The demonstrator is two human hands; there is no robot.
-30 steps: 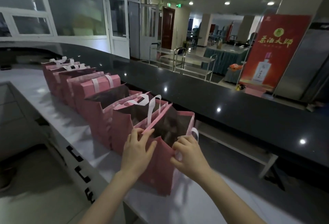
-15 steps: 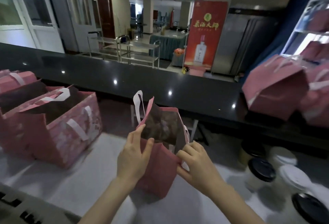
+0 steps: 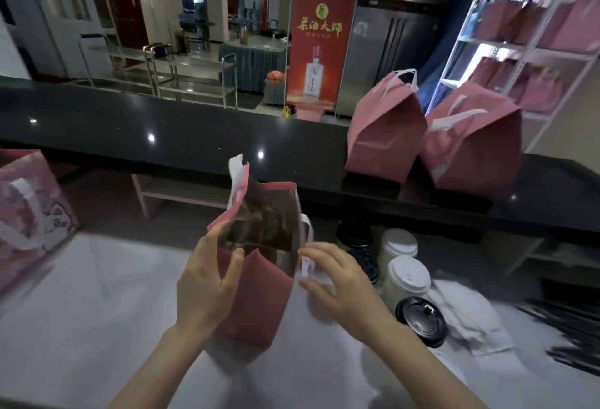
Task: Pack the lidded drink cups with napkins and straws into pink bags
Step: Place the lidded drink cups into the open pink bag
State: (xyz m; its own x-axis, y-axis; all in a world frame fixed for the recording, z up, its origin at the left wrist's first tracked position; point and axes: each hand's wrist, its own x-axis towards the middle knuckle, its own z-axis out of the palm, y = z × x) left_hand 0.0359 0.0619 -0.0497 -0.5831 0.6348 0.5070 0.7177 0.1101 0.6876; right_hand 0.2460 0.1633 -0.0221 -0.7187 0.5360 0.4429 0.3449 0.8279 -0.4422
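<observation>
The small pink paper bag (image 3: 256, 295) has shifted right along the white worktop (image 3: 97, 311), mouth open. The left hand (image 3: 204, 285) pinches its rim; the right hand (image 3: 337, 282), fingers spread, touches its edge. Upright white-lidded paper cups (image 3: 409, 275) stand just right, nearest that hand.

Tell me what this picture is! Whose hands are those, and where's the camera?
No machine here: a person wears a camera on their head, so you see their own two hands from above. The left hand grips an open pink bag standing on the white counter; the right hand touches its other edge. Beside it wait lidded cups, white napkins and, blurry, dark straws. Two more pink bags sit on the black ledge behind.
</observation>
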